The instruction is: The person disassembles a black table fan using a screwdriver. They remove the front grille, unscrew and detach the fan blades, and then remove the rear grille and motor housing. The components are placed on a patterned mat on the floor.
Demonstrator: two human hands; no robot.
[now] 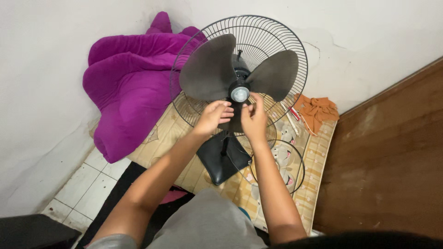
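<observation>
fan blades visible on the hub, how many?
3. One blade upper left of the hub, one blade upper right, one lower blade mostly hidden behind both hands.

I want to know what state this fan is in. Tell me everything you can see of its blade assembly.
The blade assembly has three broad dark grey blades, plastic by the look, dull and dusty, joined at a black hub with a round pale cap. It sits exposed before the rear wire guard, with no front guard over it. The lowest blade is mostly hidden behind both hands: the left hand and right hand hold it just under the hub.
</observation>
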